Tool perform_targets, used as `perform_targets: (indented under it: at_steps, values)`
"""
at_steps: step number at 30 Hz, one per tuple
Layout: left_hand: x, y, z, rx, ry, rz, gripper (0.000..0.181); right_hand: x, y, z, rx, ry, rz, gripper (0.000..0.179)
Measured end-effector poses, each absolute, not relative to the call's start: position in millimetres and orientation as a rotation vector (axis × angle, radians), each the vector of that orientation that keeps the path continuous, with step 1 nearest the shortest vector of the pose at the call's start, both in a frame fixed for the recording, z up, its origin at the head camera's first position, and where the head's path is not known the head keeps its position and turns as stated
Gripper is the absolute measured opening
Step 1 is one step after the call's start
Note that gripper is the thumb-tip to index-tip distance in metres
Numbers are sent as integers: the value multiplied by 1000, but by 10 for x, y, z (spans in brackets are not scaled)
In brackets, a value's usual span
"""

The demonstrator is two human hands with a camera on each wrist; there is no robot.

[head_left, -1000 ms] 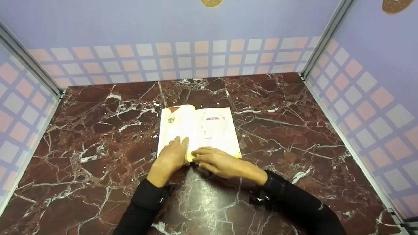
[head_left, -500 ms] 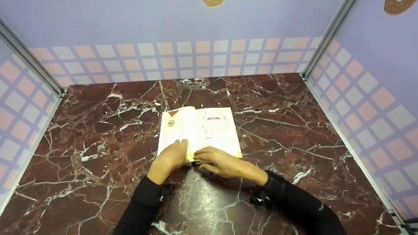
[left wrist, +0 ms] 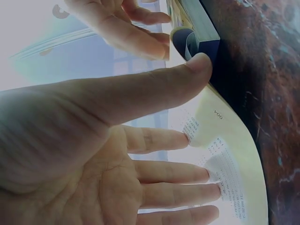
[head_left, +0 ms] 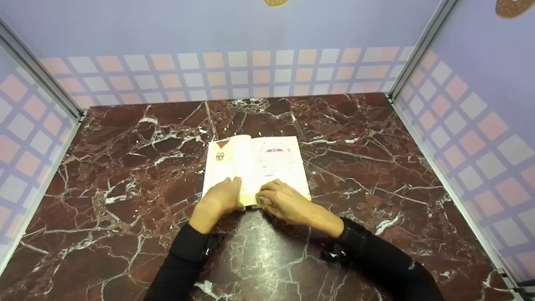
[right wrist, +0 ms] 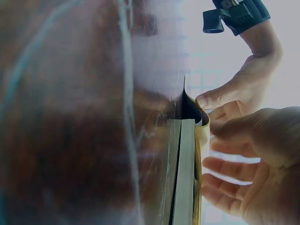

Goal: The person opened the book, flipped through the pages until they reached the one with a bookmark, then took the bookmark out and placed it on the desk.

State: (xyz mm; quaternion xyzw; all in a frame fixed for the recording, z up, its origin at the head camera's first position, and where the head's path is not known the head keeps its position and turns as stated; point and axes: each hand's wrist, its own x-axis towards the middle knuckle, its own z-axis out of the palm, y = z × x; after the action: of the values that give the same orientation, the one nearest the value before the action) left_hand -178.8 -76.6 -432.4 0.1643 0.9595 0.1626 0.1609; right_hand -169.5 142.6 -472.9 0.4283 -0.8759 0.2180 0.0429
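An open book (head_left: 285, 165) lies on the table with its left page (head_left: 223, 169) bulging beside the spine. My left hand (head_left: 218, 200) rests on the lower part of that page. In the left wrist view its straight fingers (left wrist: 173, 177) touch the printed text, and the thumb (left wrist: 187, 75) presses by the page's lower edge. My right hand (head_left: 287, 205) is at the bottom edge of the right page. Seen from the right wrist, its loosely bent fingers (right wrist: 225, 185) touch the paper from above. The thick page block (right wrist: 185, 173) lies beneath them.
A dark red marbled table (head_left: 125, 167) with white veins surrounds the book. Patterned purple panels (head_left: 234, 33) stand behind and at both sides, joined by metal posts (head_left: 422, 46). Black sleeves with wrist devices (head_left: 211, 246) cover both forearms.
The right hand has shifted slightly right, away from the spine, and its fingers have bent more. The left hand's fingers have slid slightly down the page. The book stays in place.
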Motion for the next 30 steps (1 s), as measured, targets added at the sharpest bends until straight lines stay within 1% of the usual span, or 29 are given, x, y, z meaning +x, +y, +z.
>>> perform_targets:
  at_steps: [8,30]
  values:
    - [-1815,-761,-4316,464,2734,463,61,-1702,1470,-4717,1183,-2627,506,27]
    - [-1814,-770,-4322,466,2744,461,59,-1684,1497,-4727,1103,-2703,410,18]
